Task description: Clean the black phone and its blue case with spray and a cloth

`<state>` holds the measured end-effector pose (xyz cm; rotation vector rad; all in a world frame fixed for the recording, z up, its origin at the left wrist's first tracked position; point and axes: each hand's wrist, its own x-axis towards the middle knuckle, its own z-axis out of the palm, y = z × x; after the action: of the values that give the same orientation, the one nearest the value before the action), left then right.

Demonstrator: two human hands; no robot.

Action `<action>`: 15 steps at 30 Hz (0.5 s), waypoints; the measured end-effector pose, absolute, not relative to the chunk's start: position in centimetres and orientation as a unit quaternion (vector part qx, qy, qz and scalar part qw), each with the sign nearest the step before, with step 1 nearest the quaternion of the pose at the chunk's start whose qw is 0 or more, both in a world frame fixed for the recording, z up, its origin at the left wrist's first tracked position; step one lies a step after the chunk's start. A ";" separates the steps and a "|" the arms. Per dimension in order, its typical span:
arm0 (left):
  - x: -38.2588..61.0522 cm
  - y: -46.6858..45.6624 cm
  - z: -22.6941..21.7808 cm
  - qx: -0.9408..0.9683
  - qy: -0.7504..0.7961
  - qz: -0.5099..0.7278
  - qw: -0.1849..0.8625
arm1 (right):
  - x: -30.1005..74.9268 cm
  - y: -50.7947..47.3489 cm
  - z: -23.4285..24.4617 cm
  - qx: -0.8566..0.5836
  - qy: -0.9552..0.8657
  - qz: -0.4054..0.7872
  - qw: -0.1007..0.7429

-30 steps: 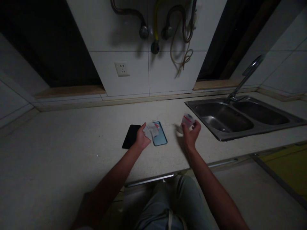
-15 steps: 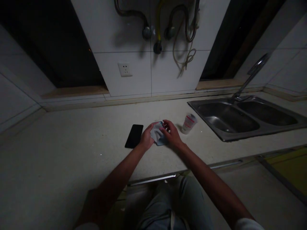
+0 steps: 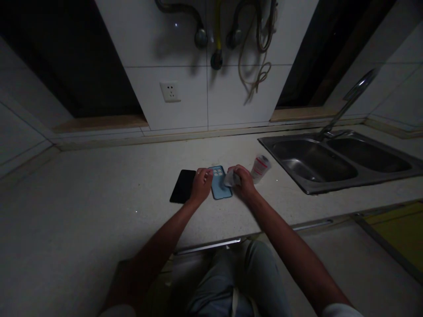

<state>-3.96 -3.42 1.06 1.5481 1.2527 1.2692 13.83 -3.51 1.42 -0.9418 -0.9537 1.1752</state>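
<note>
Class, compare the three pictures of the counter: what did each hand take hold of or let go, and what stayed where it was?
The right hand set the small bottle down by the sink, moved left and took the cloth from the left hand. The left hand now rests its fingers on the blue phone case, which is uncovered. The black phone and the case stayed put on the counter.

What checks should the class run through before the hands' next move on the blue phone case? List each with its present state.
1. Blue phone case lies flat on the counter: ok.
2. Left hand steadies the case's edge: ok.
3. Right hand grips the white cloth: ok.
4. Small bottle stands upright, clear of the hands: ok.
5. Black phone lies apart from the case: ok.
6. Cloth damp: cannot tell.
</note>
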 end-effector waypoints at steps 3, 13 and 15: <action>-4.6 -3.9 1.5 0.742 0.562 0.337 0.141 | 13.7 -3.2 1.3 -0.422 -0.387 0.509 0.643; -4.1 -4.8 2.3 0.770 0.616 0.161 0.043 | 13.2 -3.5 0.3 -0.508 -0.461 0.347 0.639; -4.4 -4.4 2.5 0.744 0.627 0.206 0.101 | 13.1 -3.5 0.2 -0.510 -0.458 0.356 0.635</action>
<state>-4.36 -4.43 2.45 2.1988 1.8524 0.6074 13.14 -3.46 0.21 -1.1649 -1.0455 0.8141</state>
